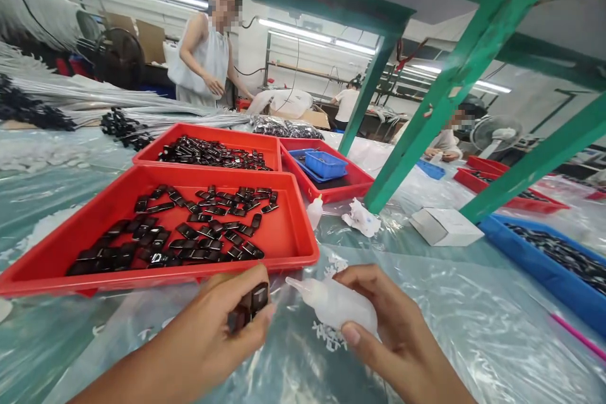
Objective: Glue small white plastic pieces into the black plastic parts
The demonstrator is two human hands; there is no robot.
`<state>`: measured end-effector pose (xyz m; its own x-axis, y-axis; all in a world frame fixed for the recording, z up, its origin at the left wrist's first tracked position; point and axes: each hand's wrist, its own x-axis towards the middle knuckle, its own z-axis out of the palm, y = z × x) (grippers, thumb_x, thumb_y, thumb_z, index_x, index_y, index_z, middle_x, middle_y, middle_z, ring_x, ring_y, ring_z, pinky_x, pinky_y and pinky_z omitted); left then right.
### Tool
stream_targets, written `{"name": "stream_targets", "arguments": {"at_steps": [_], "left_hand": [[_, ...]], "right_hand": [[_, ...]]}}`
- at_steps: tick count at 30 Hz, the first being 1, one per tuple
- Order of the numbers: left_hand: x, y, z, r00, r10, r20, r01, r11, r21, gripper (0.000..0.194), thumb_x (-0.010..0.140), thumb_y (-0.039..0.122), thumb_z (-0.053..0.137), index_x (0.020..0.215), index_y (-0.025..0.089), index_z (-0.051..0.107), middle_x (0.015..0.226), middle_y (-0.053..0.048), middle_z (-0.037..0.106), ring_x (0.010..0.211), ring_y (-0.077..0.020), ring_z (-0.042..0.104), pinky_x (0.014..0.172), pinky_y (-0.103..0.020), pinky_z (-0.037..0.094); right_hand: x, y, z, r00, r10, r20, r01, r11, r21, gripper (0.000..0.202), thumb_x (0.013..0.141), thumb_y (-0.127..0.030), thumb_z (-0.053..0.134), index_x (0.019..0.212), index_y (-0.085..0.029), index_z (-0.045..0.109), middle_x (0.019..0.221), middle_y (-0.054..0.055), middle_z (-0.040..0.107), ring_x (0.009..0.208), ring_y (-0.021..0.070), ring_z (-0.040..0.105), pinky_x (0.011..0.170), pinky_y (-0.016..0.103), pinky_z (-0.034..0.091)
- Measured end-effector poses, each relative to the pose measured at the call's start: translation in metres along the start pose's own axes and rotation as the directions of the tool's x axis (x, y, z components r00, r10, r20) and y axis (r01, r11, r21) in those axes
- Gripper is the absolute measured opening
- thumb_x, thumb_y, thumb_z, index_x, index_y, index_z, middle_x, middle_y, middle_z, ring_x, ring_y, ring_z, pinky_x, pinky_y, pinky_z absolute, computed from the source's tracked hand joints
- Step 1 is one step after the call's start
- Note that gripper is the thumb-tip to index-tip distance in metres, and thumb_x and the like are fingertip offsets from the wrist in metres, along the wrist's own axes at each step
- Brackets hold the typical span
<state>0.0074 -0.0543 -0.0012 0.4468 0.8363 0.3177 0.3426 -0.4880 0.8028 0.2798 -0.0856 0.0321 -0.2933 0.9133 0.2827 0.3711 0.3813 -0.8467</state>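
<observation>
My left hand [231,322] is closed around black glossy parts [253,303], partly hidden by the fingers. To its right, my right hand [383,322] grips a white squeeze bottle [338,303], whose narrow tip points left toward the parts without touching them. Small white bits [330,336] lie on the plastic sheet beneath the bottle. Just beyond my left hand, a red tray [288,221] holds many loose black parts [201,233].
Behind are a red tray [272,145] of black parts and one with a blue basket [326,164]. Another bottle [314,212], crumpled tissue [362,218], a white box [445,227] and green posts [411,145] stand beyond. A blue tray [544,262] is right; people work behind.
</observation>
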Motion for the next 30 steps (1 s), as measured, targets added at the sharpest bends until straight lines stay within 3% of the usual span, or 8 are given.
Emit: {"name": "stream_targets", "arguments": {"at_steps": [3,7,10,15,19,24,30], "left_hand": [[0.002,-0.002,-0.001,0.992,0.128,0.017,-0.129,0.981,0.145,0.019,0.111,0.035,0.054,0.094,0.029,0.062,0.074,0.005,0.064,0.061,-0.0126,0.062,0.051,-0.02,0.048],[-0.002,-0.004,-0.002,0.962,0.269,-0.051,-0.246,0.93,0.274,0.011,0.112,0.031,0.05,0.111,0.031,0.061,0.083,0.004,0.07,0.061,-0.0119,0.067,0.052,-0.018,0.052],[-0.007,-0.006,-0.004,0.971,0.237,-0.024,-0.216,0.918,0.332,0.012,0.113,0.033,0.05,0.119,0.032,0.06,0.095,0.002,0.078,0.069,-0.0135,0.076,0.055,-0.018,0.058],[-0.011,-0.008,-0.002,0.976,0.208,-0.061,-0.171,0.91,0.378,0.019,0.115,0.035,0.044,0.121,0.033,0.061,0.091,0.004,0.077,0.07,-0.0144,0.077,0.061,-0.023,0.059],[-0.006,-0.008,0.0,0.965,0.257,-0.052,-0.218,0.896,0.387,0.02,0.117,0.034,0.041,0.127,0.033,0.058,0.109,0.002,0.078,0.091,-0.0152,0.079,0.073,-0.024,0.057],[-0.003,-0.004,0.0,0.93,0.36,-0.071,-0.301,0.86,0.413,0.022,0.12,0.04,0.037,0.126,0.031,0.057,0.103,0.003,0.075,0.085,-0.0115,0.077,0.074,-0.018,0.057],[-0.009,-0.007,-0.008,0.918,0.395,0.028,-0.353,0.785,0.509,0.024,0.117,0.03,0.041,0.136,0.028,0.055,0.121,-0.004,0.076,0.106,-0.0151,0.08,0.088,-0.016,0.062]], "right_hand": [[0.0,-0.002,0.0,0.998,-0.051,-0.035,0.051,0.999,-0.012,0.016,0.101,-0.042,0.071,0.115,-0.036,0.068,0.097,0.0,0.074,0.077,0.0175,0.07,0.065,0.025,0.057],[0.0,-0.006,0.001,0.991,-0.109,-0.078,0.104,0.992,-0.069,0.02,0.099,-0.048,0.072,0.115,-0.035,0.069,0.096,0.001,0.074,0.075,0.0196,0.071,0.061,0.027,0.056],[-0.003,-0.007,0.002,0.989,-0.117,-0.085,0.109,0.989,-0.1,0.021,0.1,-0.047,0.072,0.116,-0.034,0.069,0.099,0.003,0.075,0.079,0.0214,0.072,0.064,0.029,0.057],[-0.007,-0.006,0.003,0.994,-0.088,-0.07,0.084,0.995,-0.048,0.02,0.098,-0.042,0.072,0.115,-0.032,0.069,0.097,0.001,0.073,0.076,0.0188,0.068,0.064,0.027,0.053],[-0.008,-0.008,0.004,0.997,-0.067,-0.048,0.065,0.997,-0.034,0.022,0.097,-0.035,0.073,0.119,-0.034,0.068,0.1,-0.002,0.071,0.08,0.0157,0.065,0.068,0.024,0.051],[-0.004,-0.013,0.005,0.979,-0.185,-0.087,0.18,0.982,-0.059,0.027,0.094,-0.029,0.073,0.12,-0.033,0.068,0.098,-0.003,0.07,0.078,0.0138,0.065,0.066,0.023,0.05],[-0.005,-0.015,0.007,0.929,-0.358,-0.093,0.336,0.922,-0.191,0.03,0.098,-0.03,0.077,0.126,-0.028,0.067,0.109,0.0,0.07,0.094,0.0144,0.071,0.078,0.023,0.059]]}}
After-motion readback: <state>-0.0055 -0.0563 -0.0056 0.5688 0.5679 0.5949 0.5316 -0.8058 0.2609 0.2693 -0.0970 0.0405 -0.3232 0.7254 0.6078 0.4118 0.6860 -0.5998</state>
